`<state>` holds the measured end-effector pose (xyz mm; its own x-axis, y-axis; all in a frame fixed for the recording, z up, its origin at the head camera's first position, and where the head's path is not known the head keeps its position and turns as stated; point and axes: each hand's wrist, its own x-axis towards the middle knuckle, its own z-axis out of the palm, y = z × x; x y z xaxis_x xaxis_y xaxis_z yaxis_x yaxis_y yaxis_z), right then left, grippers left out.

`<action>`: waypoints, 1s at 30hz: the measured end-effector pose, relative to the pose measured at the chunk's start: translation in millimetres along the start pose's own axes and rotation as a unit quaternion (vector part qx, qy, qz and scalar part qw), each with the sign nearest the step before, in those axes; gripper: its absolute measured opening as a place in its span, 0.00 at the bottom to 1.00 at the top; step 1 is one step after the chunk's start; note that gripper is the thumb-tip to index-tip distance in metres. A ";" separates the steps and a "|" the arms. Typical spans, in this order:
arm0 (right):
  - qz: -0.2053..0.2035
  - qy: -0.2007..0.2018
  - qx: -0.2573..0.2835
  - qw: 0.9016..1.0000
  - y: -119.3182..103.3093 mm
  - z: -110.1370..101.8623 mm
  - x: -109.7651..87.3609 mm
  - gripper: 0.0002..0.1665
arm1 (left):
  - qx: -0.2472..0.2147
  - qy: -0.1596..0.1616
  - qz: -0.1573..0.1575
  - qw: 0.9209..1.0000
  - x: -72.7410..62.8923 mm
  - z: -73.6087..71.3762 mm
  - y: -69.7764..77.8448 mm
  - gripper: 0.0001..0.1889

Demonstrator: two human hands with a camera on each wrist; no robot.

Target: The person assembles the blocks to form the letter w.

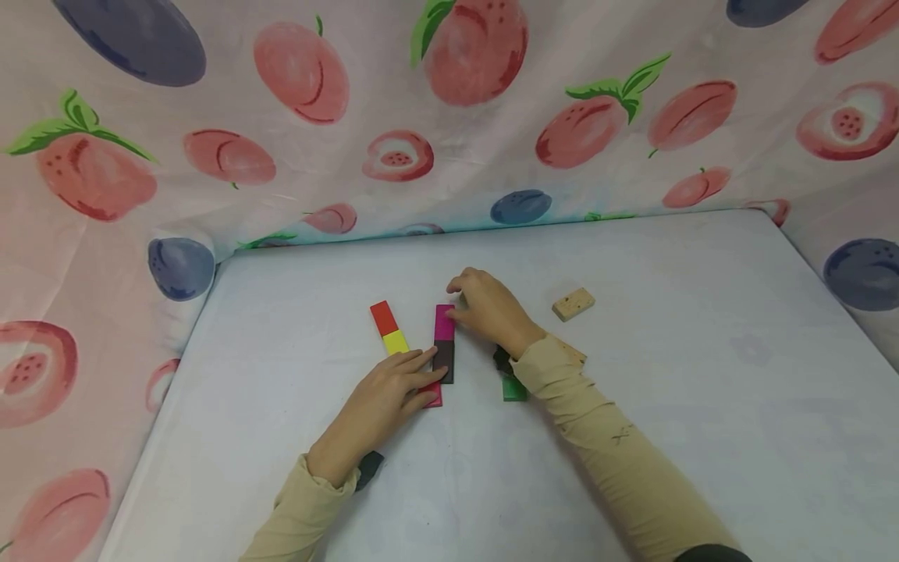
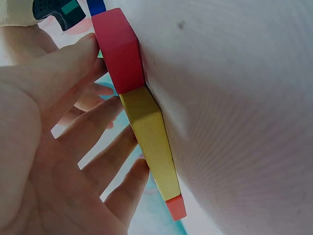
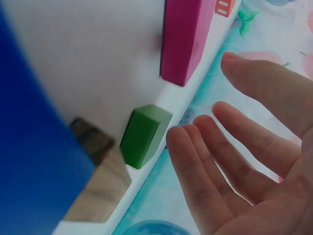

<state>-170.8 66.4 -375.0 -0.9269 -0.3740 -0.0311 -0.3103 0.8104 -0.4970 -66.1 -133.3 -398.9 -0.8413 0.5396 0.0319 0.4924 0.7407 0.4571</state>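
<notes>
My left hand [image 1: 382,400] lies over a slanting row of coloured blocks, fingers stretched out. In the left wrist view its fingertips touch or nearly touch the side of a red block [image 2: 120,51] and a yellow block [image 2: 149,142]. Beside the row, a magenta block [image 1: 445,321] and a dark brown block [image 1: 444,361] stand end to end. My right hand [image 1: 493,311] hovers at the magenta block's far end, thumb close to it; whether it touches is unclear. The right wrist view shows nothing between its loosely bent fingers and thumb.
An orange-red block [image 1: 385,318] ends the slanting row. A green block [image 1: 514,389] lies under the right forearm, near a partly covered wooden piece [image 1: 572,353]. One plain wooden block [image 1: 573,304] lies further right. Fruit-patterned cloth [image 1: 302,70] hangs behind the white table [image 1: 702,351].
</notes>
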 end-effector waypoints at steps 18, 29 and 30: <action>-0.008 0.014 -0.036 0.999 15.8 -1.8 3.4 0.20 | 0.003 -0.001 -0.007 1.000 -0.7 0.7 0.1 0.21; 0.005 -0.009 -0.051 0.999 20.2 -1.8 5.6 0.20 | 0.006 0.004 -0.004 1.000 -0.1 2.8 -0.7 0.22; 0.004 -0.009 -0.051 0.999 20.5 -1.8 5.8 0.19 | 0.005 0.004 -0.004 1.000 -0.2 2.9 -0.8 0.22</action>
<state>-183.0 81.6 -383.9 -0.9258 -0.3747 -0.0505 -0.3238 0.8547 -0.4057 -65.7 -132.8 -401.8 -0.8469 0.5305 0.0360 0.4882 0.7491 0.4478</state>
